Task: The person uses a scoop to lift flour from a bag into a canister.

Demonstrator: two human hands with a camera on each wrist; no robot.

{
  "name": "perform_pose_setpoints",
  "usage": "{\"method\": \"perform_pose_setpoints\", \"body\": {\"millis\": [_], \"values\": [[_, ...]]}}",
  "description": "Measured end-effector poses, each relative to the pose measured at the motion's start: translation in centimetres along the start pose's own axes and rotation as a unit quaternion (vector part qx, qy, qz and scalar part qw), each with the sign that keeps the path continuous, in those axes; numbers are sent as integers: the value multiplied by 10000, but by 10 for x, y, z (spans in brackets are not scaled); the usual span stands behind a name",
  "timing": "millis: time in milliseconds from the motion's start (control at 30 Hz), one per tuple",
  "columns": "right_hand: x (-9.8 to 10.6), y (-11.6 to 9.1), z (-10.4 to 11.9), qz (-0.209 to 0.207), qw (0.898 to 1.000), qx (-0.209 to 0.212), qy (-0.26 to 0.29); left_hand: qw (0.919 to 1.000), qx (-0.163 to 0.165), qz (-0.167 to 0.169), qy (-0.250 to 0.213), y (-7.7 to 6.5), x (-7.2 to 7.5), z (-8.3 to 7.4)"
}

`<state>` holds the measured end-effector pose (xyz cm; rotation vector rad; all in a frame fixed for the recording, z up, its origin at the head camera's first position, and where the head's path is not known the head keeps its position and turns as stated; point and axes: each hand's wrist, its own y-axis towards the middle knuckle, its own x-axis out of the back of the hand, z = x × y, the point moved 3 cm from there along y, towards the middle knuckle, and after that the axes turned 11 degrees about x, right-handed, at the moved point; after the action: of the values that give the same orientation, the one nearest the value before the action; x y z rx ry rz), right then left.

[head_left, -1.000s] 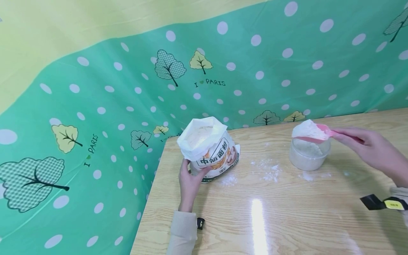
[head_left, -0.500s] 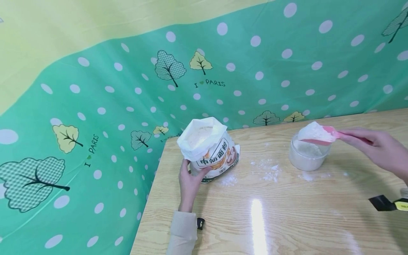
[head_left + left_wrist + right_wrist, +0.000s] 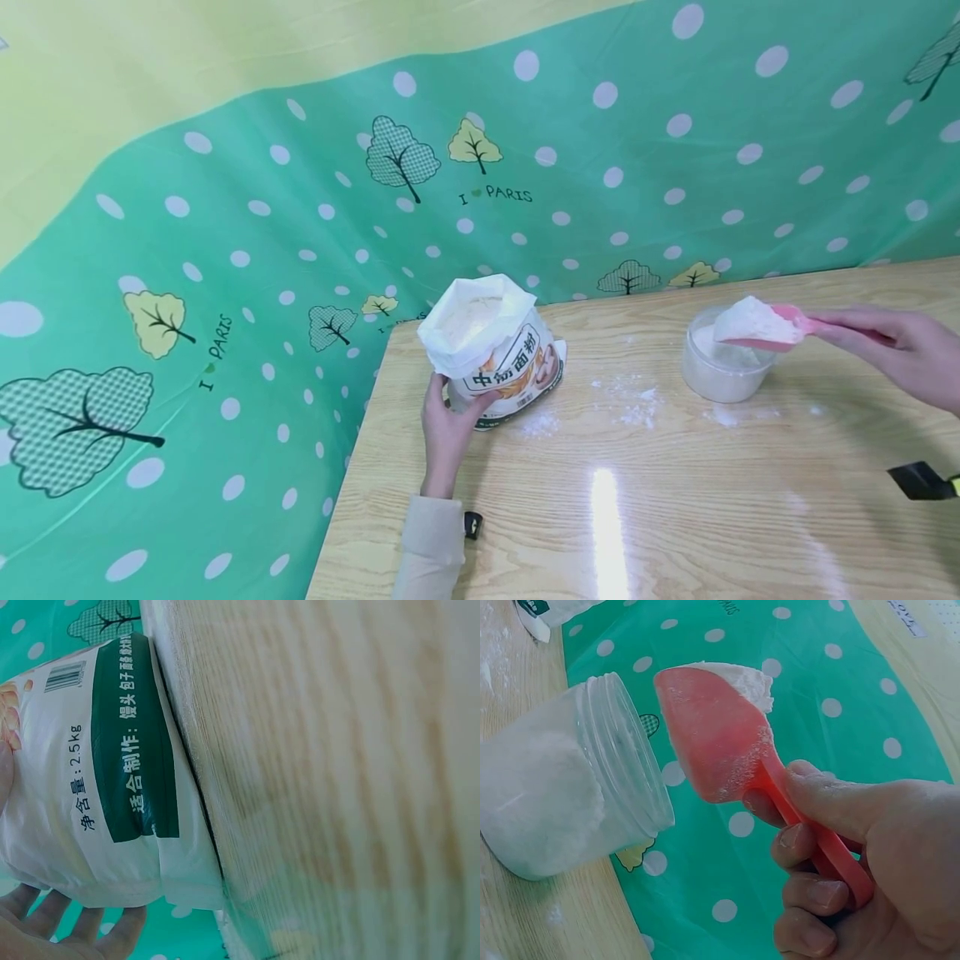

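My right hand [image 3: 900,346] grips the handle of a pink scoop [image 3: 712,735], which carries a heap of white flour [image 3: 756,322]. The scoop is held above the mouth of a clear plastic jar [image 3: 622,772], overlapping its right rim in the head view. White flour fills part of the jar. At the left, my left hand [image 3: 450,429] holds the lower side of an opened flour bag [image 3: 517,367], thumb on the front and fingers round the left side. The bag stands upright, its white top folded outward with flour inside. In the left wrist view, its printed lower front [image 3: 127,750] shows.
Spilled flour [image 3: 637,407] dusts the wooden table [image 3: 540,517] between bag and jar. Behind the table and along its left side hangs a green dotted cloth [image 3: 300,217]. A black strap end [image 3: 918,482] dangles by the right wrist.
The loaded pink scoop has shifted right and slightly down over the jar, from its left rim toward its right side. My left hand and the flour bag have stayed in place.
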<state>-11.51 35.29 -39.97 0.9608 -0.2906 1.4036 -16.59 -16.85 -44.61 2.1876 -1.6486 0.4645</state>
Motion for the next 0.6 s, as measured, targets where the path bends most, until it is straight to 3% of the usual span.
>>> {"method": "perform_pose_setpoints", "body": {"millis": [233, 600], "values": [[1, 4, -1, 17, 9996, 281, -62, 9999, 9, -62, -96, -1, 3, 3], [2, 6, -2, 238, 9987, 40, -460, 9999, -47, 43, -137, -1, 2, -1]]}}
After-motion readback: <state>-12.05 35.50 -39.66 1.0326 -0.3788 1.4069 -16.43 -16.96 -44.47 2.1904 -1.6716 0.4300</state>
